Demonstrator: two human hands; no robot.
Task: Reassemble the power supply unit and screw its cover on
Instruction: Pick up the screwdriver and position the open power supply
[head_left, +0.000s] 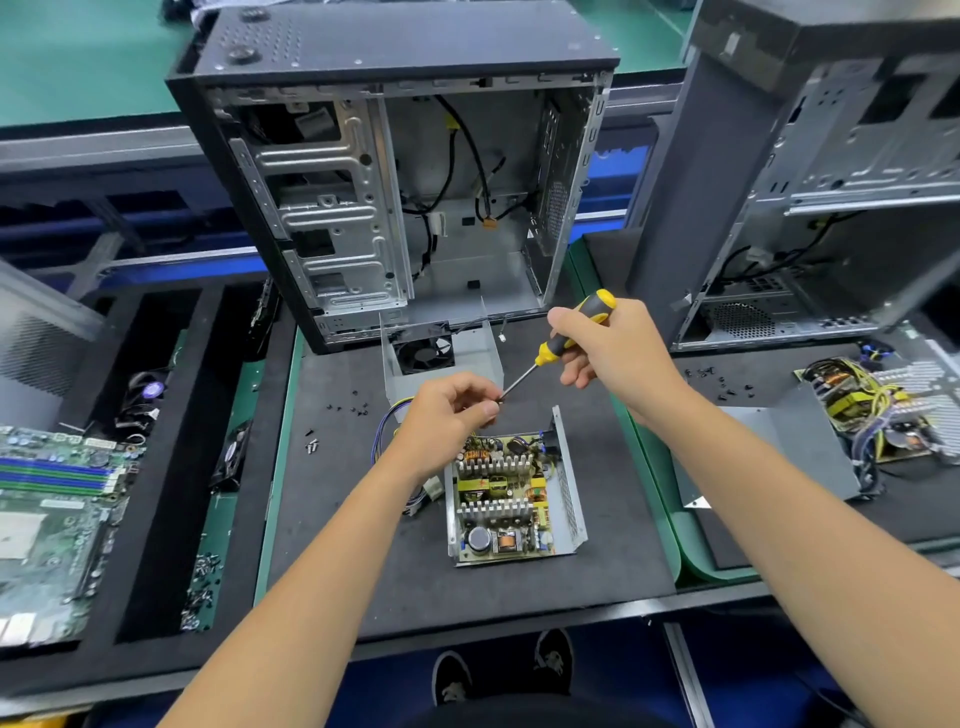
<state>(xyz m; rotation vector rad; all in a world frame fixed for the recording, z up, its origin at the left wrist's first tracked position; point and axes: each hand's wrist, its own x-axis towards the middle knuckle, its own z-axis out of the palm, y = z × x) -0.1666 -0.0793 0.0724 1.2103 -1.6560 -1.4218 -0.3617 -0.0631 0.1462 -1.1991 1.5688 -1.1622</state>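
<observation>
- Yellow-and-black screwdriver (566, 340): gripped by the right hand (613, 348), fingers curled round the handle, above and to the right of the open power supply unit (511, 499); its shaft slants down-left to the left hand.
- The left hand (447, 415) hovers just above the unit's far left corner, fingers curled in, thumb and forefinger pinched together at the screwdriver's tip; whatever is pinched there is too small to make out.
- The power supply unit lies on the dark mat (363, 545), uncovered, its circuit board, heat sinks and coils facing up, metal walls standing on its right and near sides.
- Its grey metal cover (467, 358) with a black fan (423, 351) stands just beyond the unit, partly behind the left hand.
- Coloured wires (387, 431) trail from the unit's left side, under the left wrist.
- Loose black screws (353, 408) are scattered on the mat to the far left of the unit.
- An empty computer case (395, 182) stands upright beyond the cover, open side toward the camera.
- A second case (810, 208) stands to the far right of the unit, with another opened supply (883, 410) before it.
- A green motherboard (57, 499) lies well to the left.
</observation>
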